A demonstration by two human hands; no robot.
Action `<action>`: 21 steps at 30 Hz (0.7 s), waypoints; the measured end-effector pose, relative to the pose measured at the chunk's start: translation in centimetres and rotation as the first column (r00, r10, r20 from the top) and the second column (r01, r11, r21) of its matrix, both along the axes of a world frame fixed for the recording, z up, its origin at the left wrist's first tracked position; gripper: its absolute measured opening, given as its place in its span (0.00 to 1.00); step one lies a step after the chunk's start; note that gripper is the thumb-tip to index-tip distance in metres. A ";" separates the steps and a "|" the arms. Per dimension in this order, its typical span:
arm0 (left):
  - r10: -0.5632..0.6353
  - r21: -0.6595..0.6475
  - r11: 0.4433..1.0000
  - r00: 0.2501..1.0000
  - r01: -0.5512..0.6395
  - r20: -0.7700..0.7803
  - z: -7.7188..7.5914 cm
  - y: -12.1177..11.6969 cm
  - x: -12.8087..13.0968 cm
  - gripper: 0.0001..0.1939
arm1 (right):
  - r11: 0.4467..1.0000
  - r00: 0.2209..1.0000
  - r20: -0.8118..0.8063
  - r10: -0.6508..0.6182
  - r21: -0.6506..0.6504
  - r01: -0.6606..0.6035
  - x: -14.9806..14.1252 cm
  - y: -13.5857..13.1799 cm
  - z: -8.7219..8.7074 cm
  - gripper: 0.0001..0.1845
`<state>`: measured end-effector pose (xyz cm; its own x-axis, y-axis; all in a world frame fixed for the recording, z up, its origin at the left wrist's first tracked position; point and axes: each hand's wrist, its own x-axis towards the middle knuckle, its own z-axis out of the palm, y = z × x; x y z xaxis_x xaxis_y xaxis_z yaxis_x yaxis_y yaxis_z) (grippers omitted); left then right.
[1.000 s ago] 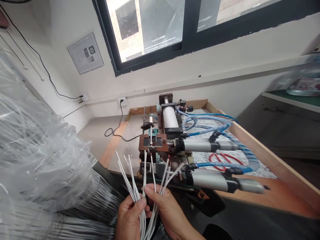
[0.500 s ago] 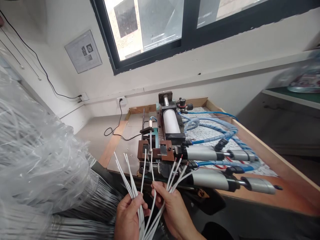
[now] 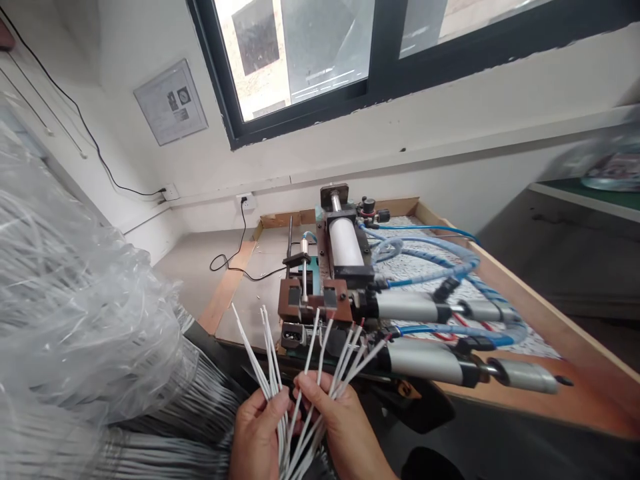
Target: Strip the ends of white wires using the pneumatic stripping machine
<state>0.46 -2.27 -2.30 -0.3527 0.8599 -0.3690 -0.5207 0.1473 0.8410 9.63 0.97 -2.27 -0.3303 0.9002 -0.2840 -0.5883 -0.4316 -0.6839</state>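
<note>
The white wires [image 3: 299, 460] stood in the lower middle of the frame, gathered at the bottom edge and fanning upward into two groups. The left hand [image 3: 257, 427] was closed around the left-leaning group, thumb laid across the strands. The right hand [image 3: 345, 427] grasped the right-leaning group, its thumb and forefinger pinched together near the middle of the fan (several tips on that side showed red). Just beyond the wire ends, at the centre of the frame, sat a brown block [image 3: 287, 300] with dark inserts, part of a machine. Behind it rose a white cylinder [image 3: 345, 243], and to the right lay a silver cylinder [image 3: 425, 360] below another like it. Blue hoses [image 3: 465, 267] looped at centre right, inside a wooden rim [image 3: 500, 273]. Clear plastic wrap [image 3: 100, 313] filled the left side, with grey strands [image 3: 165, 453] emerging at lower left. A framed sheet [image 3: 170, 103] hung at upper left, and a dark window frame [image 3: 383, 47] crossed the top.
</note>
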 end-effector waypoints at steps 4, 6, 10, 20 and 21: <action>-0.015 -0.015 1.000 1.000 0.015 -0.004 0.2 0.1 -0.1 0.08 | 0.994 0.992 0.073 -0.105 -0.034 0.107 0.2 0.3 -1.0 0.14; -0.023 -0.013 1.000 1.000 0.023 -0.011 0.2 0.1 -0.2 0.09 | 0.989 0.991 0.060 -0.123 -0.074 0.127 0.2 0.7 -1.3 0.13; -0.026 0.017 1.000 0.999 0.026 -0.020 0.1 0.1 -0.3 0.09 | 0.987 0.994 0.022 -0.107 -0.115 0.109 0.2 1.1 -1.1 0.14; -0.037 0.018 0.999 0.999 0.037 -0.021 0.5 0.1 0.2 0.09 | 0.979 0.981 -0.074 0.178 -0.083 -0.184 -0.2 1.3 0.0 0.15; -0.034 0.013 0.999 0.999 0.035 -0.024 0.5 0.0 0.2 0.09 | 0.983 0.985 -0.068 0.162 -0.076 -0.167 -0.3 1.0 0.0 0.15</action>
<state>0.61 -2.22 -1.82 -0.3312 0.8765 -0.3493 -0.4956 0.1534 0.8549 9.38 2.00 -2.31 -0.4905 0.8073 -0.3282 -0.5445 -0.5779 -0.6079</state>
